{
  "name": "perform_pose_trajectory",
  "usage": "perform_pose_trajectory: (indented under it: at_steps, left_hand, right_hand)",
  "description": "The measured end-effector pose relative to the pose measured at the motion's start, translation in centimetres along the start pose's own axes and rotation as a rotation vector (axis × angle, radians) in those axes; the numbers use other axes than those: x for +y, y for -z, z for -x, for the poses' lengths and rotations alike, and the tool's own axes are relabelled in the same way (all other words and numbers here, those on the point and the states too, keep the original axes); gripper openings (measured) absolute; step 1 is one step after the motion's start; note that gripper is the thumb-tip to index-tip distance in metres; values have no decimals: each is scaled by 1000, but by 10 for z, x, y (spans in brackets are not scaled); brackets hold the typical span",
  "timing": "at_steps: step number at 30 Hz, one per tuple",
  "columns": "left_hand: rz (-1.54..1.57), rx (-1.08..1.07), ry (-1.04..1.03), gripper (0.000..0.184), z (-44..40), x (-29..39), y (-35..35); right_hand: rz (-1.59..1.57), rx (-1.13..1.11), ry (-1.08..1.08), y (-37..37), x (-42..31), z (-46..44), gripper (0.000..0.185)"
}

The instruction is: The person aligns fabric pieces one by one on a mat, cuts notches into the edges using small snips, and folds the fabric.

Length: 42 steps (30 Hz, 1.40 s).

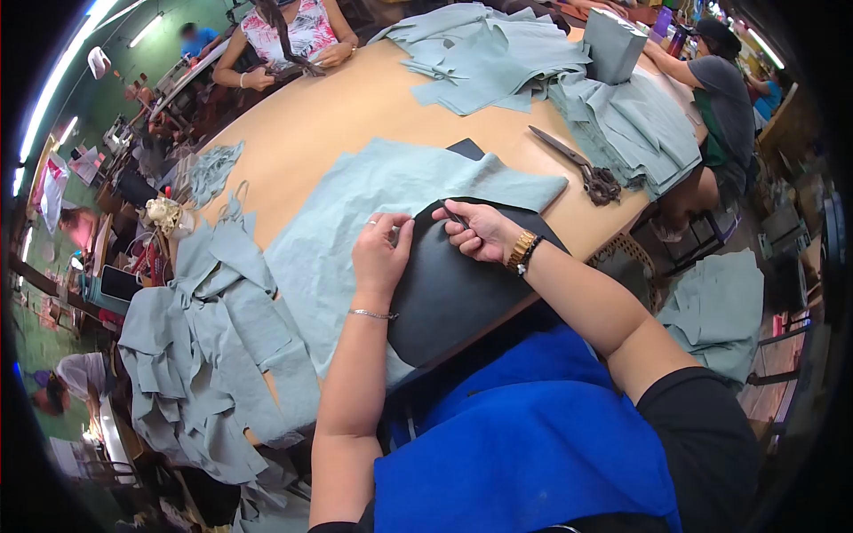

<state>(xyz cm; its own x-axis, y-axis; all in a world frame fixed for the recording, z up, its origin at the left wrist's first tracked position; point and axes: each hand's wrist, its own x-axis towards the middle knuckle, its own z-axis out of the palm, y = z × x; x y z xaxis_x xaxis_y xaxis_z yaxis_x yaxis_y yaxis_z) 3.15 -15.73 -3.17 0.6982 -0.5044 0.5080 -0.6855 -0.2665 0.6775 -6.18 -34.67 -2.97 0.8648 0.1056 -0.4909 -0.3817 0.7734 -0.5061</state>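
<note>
Well, near the table's (pixel 329 107) near edge, my left hand (pixel 380 258) curls beside the pale cloth's (pixel 355 191) curved rim, its pinch unclear; my right hand (pixel 480 233) clasps a small dark tool (pixel 453 214) above the dark panel (pixel 462 293). Bare tabletop opens beyond, scissors (pixel 573 160) toward the right edge.

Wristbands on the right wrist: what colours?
The wristbands are gold and black; head view.

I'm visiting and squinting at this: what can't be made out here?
Head view:
- Small dark thing in the right hand: too small, partly covered by the grip.
- Whatever the left hand pinches, if anything: hidden by its own fingers.
- Head of the person across the table: cut off by the top edge.
</note>
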Motion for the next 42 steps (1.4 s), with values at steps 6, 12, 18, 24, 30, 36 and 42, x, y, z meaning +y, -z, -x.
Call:
perform_pose_trajectory:
  at_steps: [6,12,18,24,30,36,42]
  left_hand:
    - [-7,-13,11,8,1,1,0]
    - [20,-88,69,14,-1,-1,2]
    - [247,-417,267,33,-17,-13,32]
    - [-513,-622,-238,72,5,-43,92]
    - [-668,-232,448,84,-3,-58,56]
    - [-200,101,446,83,-26,-65,48]
    - [-629,-502,135,101,30,-46,105]
  right_hand:
    - [-25,1,-47,-5,-3,0,31]
    - [19,21,56,-2,4,0,32]
    - [230,69,127,-2,4,39,34]
    - [1170,529,496,47,-66,57,38]
    - [1839,1102,1064,130,-123,48,38]
    - [1874,302,915,-1,4,70,51]
    - [1949,327,901,8,34,65,26]
